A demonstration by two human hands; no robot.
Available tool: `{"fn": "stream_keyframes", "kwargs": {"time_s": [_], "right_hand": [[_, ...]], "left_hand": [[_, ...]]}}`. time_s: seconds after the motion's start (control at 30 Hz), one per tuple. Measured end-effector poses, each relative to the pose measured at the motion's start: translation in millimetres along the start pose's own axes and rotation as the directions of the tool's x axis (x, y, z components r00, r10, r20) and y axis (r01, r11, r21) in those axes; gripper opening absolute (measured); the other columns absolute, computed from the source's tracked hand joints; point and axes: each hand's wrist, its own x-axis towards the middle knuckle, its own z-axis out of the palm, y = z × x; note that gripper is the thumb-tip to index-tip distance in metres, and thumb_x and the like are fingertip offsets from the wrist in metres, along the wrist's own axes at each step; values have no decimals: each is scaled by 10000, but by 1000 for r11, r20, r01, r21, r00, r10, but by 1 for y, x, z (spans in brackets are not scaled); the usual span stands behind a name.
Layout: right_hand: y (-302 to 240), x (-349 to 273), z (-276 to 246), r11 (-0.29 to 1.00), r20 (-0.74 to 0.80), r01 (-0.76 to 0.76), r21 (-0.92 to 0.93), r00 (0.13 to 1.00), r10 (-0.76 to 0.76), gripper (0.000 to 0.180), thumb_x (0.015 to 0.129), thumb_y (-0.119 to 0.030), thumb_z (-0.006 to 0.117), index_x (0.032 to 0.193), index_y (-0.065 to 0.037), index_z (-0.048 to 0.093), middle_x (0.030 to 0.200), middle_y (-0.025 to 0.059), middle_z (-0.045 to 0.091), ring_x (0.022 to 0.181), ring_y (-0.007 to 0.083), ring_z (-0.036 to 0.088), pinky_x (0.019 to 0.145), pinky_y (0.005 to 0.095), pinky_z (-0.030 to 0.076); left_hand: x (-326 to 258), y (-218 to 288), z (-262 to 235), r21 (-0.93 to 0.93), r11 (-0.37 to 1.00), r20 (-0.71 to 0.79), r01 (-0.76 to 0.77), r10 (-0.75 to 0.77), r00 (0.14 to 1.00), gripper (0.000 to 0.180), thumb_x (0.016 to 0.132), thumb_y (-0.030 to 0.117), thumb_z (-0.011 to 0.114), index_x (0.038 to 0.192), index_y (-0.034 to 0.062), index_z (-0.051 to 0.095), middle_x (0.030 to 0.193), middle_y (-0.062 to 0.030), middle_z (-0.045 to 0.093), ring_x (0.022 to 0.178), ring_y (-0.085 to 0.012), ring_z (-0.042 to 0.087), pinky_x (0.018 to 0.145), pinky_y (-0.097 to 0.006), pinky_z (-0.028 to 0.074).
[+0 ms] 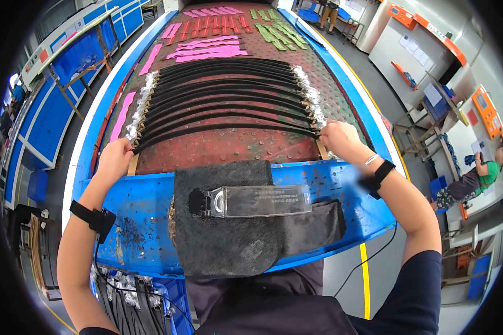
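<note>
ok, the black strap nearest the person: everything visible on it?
The strap is long, thin and black, leather-like, laid across the reddish studded belt as the nearest of a row of similar straps. It bows from the fisheye. The left hand pinches one end, the right hand the other. Its ends carry pale wrapping.
</note>
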Motion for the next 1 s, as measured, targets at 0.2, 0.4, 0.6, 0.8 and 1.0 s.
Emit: {"fn": "stream_keyframes", "kwargs": {"time_s": [0.2,0.4,0.6,0.8,1.0], "right_hand": [[-3,0,2,998,-15,-52,-44,999,51,175,719,-205,556,676,-65,651,770,132,600,724,299,610,648,414,487],[-3,-6,-1,999,-59,-23,-27,998,22,146,710,-181,572,677,-61,648,762,134,574,710,322,589,649,421,476],[-5,-4,-1,999,-49,-34,27,998,35,126,690,-157,600,716,-50,660,783,153,583,735,326,590,654,412,470],[-3,-4,1,999,-52,-39,35,998,41,132,691,-167,596,712,-54,660,765,144,582,726,322,590,645,411,468],[-3,-6,1,999,-55,-32,-19,998,31,144,706,-192,589,696,-68,660,771,134,585,717,322,597,652,413,481]], "left_hand": [[-1,-6,5,33,999,-38,-30,31,999,118,679,108,559,748,31,616,760,-196,600,773,-358,583,715,-443,456],[1,-2,4,103,995,16,-11,9,1000,100,698,117,547,738,31,579,765,-182,591,792,-343,577,709,-437,449],[0,-3,4,90,996,-4,9,-9,1000,93,688,106,559,741,34,585,760,-163,588,788,-331,574,700,-428,447],[3,-4,9,97,995,-18,0,1,1000,91,682,109,571,735,39,598,786,-151,593,795,-324,577,705,-418,452],[3,3,6,180,984,-60,10,1,998,118,677,124,549,708,42,627,754,-171,596,744,-342,601,684,-447,472]]}}
